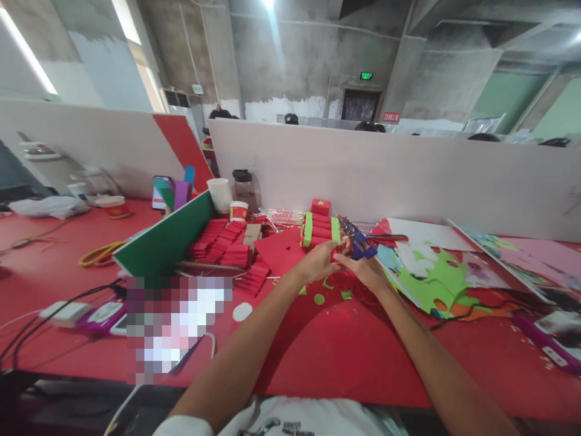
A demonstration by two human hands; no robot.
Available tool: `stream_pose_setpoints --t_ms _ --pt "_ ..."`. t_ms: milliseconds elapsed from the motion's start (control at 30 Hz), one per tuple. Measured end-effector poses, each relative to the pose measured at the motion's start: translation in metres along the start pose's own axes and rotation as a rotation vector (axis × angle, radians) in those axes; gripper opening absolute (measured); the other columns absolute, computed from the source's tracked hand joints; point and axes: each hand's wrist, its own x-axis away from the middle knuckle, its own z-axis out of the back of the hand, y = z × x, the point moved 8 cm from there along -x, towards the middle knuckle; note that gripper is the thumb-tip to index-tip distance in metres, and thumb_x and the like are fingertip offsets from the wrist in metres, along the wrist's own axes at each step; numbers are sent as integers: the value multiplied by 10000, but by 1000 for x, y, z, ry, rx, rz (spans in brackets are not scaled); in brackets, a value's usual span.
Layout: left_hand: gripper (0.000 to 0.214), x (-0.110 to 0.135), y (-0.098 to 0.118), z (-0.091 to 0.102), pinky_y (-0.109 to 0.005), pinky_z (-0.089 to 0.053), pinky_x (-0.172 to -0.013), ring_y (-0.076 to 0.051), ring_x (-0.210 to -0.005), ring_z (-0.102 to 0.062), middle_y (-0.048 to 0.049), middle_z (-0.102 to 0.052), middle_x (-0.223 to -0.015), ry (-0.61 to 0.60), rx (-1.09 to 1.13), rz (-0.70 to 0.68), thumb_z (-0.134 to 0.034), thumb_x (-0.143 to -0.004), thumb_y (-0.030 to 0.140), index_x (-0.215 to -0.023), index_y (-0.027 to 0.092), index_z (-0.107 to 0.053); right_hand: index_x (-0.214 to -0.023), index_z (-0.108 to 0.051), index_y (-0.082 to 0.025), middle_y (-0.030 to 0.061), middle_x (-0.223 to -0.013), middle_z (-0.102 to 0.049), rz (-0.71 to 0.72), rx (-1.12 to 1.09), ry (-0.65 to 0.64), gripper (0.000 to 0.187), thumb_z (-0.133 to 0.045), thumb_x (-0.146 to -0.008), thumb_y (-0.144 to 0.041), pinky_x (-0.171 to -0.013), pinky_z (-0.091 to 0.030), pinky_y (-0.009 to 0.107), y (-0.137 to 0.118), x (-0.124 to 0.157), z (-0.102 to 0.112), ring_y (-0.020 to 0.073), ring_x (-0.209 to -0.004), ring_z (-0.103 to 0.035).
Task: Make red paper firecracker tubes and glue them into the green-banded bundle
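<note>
My left hand (319, 261) and my right hand (365, 270) meet over the red tabletop, fingers closed together. Between their fingertips shows a small red paper piece (334, 257), mostly covered by the fingers. Just beyond them lies a bundle of red paper rolls (321, 229) with bright green bands near both ends. A dark blue printed packet (362, 247) sits right behind my right hand; whether the hand touches it I cannot tell. Left of my left hand is a flat red paper sheet (282, 249). Green paper scraps (319, 299) lie below the hands.
Stacks of folded red paper (220, 241) lie left, beside an upright green board (170, 233). A paper cup (238, 211) and a bottle (244, 189) stand behind. Cut green paper (436, 275) lies right. A white partition (399, 169) runs along the back; cables (59, 318) cross the left side.
</note>
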Motion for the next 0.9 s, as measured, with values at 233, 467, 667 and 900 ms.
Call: stream_pose_setpoints --t_ms 233,467,667,900 --pt "139 -3 -4 0 -236 -403 -603 -145 -686 -537 -18 -579 -769 1 28 5 -635 -746 246 -814 149 -562 -820 -600 -221 13 -815 -617 51 -16 14 288 -758 -727 -444 -686 -539 313 0 -1 2 174 -725 -579" --pt "160 -1 -3 -1 -223 -414 -597 -126 -681 -525 8 -578 -747 -64 155 7 -636 -742 274 -788 148 -548 -797 -589 -225 17 -827 -643 43 27 -15 257 -738 -742 -427 -752 -531 342 -3 3 3 197 -777 -604" --pt "329 14 8 -13 -242 -453 -546 -130 -586 -576 7 -607 -674 -367 443 141 -727 -729 416 -838 154 -560 -750 -599 -241 19 -758 -631 141 23 -88 248 -759 -734 -430 -720 -536 350 -30 8 7 207 -747 -597" --pt "379 21 13 -8 -225 -383 -463 -93 -488 -487 21 -556 -582 -456 475 173 -764 -684 483 -746 159 -578 -724 -594 -245 11 -756 -644 201 103 -116 232 -769 -746 -396 -724 -545 344 -31 8 16 196 -719 -600"
